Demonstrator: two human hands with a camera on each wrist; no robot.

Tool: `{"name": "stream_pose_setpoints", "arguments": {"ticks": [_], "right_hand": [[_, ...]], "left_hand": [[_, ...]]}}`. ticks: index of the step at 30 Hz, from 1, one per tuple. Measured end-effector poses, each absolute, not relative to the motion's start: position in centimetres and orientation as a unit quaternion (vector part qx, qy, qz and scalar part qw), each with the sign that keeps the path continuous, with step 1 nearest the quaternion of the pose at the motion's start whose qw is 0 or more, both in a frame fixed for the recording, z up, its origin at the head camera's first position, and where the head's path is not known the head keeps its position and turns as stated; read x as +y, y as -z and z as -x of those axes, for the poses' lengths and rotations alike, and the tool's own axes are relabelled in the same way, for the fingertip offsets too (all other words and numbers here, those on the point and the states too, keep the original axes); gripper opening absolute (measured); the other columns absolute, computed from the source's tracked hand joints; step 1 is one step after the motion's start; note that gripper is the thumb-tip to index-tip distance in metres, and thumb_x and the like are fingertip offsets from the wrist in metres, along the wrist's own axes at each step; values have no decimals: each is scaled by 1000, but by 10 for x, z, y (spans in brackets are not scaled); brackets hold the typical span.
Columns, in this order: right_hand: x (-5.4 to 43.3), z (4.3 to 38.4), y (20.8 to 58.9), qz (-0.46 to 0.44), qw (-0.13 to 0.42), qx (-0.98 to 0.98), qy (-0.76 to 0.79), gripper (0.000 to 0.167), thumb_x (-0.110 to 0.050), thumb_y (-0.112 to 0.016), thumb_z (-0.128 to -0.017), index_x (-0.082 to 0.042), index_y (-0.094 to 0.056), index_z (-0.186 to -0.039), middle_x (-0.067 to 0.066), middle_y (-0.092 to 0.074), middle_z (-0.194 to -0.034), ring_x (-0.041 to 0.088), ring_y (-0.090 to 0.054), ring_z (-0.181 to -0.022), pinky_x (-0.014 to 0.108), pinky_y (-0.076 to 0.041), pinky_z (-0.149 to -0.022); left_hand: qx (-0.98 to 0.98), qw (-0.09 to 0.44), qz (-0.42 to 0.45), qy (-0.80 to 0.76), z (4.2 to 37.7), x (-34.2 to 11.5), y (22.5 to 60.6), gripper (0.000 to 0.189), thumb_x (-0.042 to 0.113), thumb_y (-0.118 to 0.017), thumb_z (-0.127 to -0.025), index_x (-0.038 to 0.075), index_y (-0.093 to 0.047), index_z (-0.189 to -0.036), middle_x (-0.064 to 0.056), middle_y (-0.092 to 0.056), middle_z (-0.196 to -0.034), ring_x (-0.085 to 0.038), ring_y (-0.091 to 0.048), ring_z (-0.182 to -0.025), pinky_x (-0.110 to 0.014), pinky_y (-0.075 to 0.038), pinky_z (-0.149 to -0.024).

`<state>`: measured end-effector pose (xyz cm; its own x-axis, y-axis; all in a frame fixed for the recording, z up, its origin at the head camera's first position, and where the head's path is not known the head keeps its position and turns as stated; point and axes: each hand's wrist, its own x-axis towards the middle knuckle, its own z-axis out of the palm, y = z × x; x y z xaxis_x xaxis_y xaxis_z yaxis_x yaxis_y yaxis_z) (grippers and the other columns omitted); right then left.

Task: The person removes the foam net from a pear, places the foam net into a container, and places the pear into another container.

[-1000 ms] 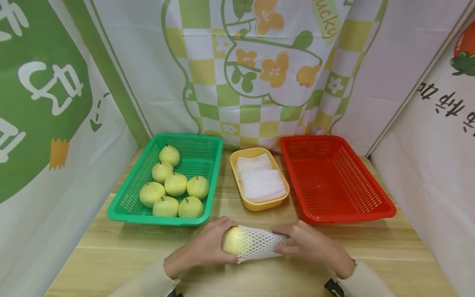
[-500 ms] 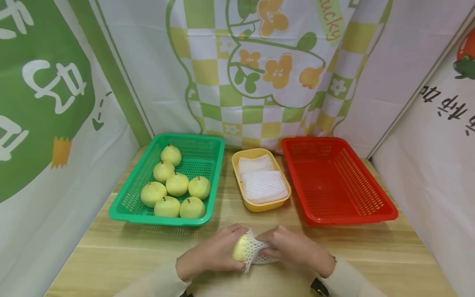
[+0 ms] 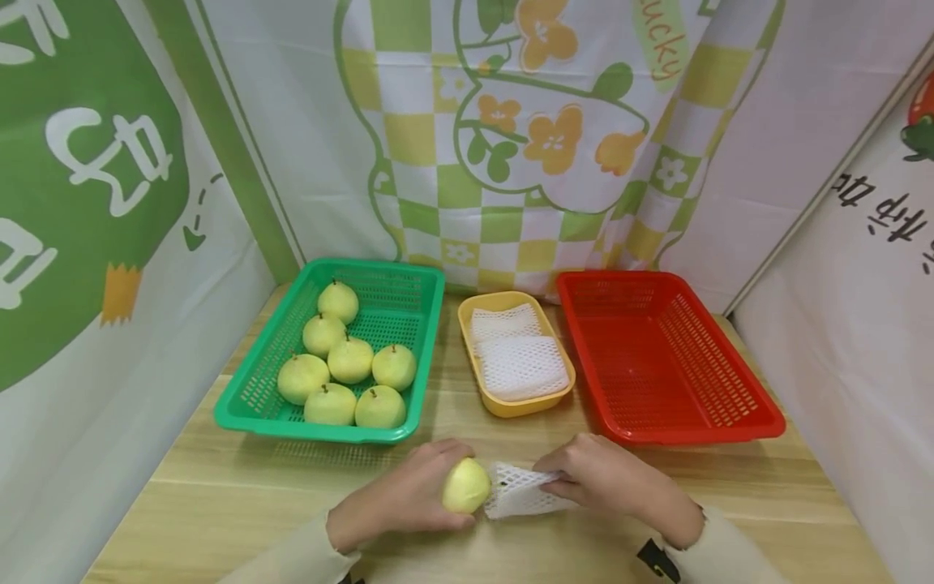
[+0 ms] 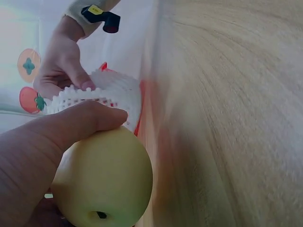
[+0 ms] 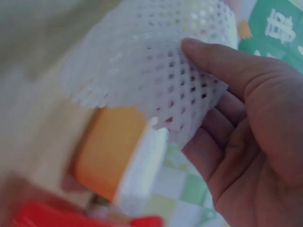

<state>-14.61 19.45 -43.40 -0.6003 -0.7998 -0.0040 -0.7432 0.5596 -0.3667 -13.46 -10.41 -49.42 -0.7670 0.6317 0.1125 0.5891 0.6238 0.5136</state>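
Note:
Near the table's front, my left hand point(image 3: 416, 491) grips a pale yellow pear point(image 3: 467, 487). In the left wrist view the thumb lies over the pear point(image 4: 106, 177), and a small dark hollow shows at its lower end. Just right of the fruit, my right hand point(image 3: 609, 483) pinches a white foam net sleeve point(image 3: 521, 492) between thumb and fingers. The sleeve's near end faces the pear, and the pear is outside it. In the right wrist view the thumb presses on the mesh of the net sleeve point(image 5: 156, 71), with the other fingers behind it.
A green basket point(image 3: 426, 341) with several pears point(image 3: 350, 359) stands at the left. Behind the hands, a yellow tray point(image 3: 490, 403) holds more white foam nets point(image 3: 521, 365). A red basket point(image 3: 660, 357) stands at the right. Fabric walls enclose the back and sides.
Half a second ago the net covered part of the pear. Now they are apart: the left hand has moved slightly left with the pear, the right hand to the right with the net.

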Motion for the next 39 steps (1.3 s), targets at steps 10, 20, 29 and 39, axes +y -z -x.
{"name": "stream_pose_setpoints", "arguments": {"ticks": [10, 20, 29, 39], "right_hand": [[214, 175, 365, 415, 60, 892, 169, 13, -12, -82, -92, -16, -83, -104, -13, -74, -85, -5, -55, -69, 15, -55, -65], [201, 243, 316, 377, -8, 911, 168, 23, -6, -82, -90, -7, -83, -113, 6, -83, -102, 6, -67, -73, 24, -61, -67], [174, 314, 333, 376, -92, 909, 157, 20, -6, -81, -91, -6, -83, -111, 10, -83, -102, 22, -73, -80, 40, -63, -74], [145, 368, 380, 396, -107, 901, 142, 8, -5, -79, -91, -11, -82, -87, 5, -79, -84, 21, -70, -75, 41, -61, -74]], "left_hand": [[901, 34, -339, -269, 138, -112, 491, 71, 35, -92, -72, 1, -66, -129, -9, -72, -123, -19, -69, -104, -26, -59, -84], [906, 38, -330, -261, 139, -113, 492, 71, 36, -93, -71, 4, -66, -129, -5, -71, -119, -15, -66, -98, -22, -57, -79], [910, 40, -319, -263, 137, -112, 493, 71, 38, -91, -73, 4, -65, -130, -8, -71, -125, -19, -67, -104, -26, -59, -83], [910, 45, -316, -265, 131, -111, 497, 74, 41, -92, -73, 4, -65, -131, -8, -71, -127, -17, -67, -106, -24, -58, -85]]}}
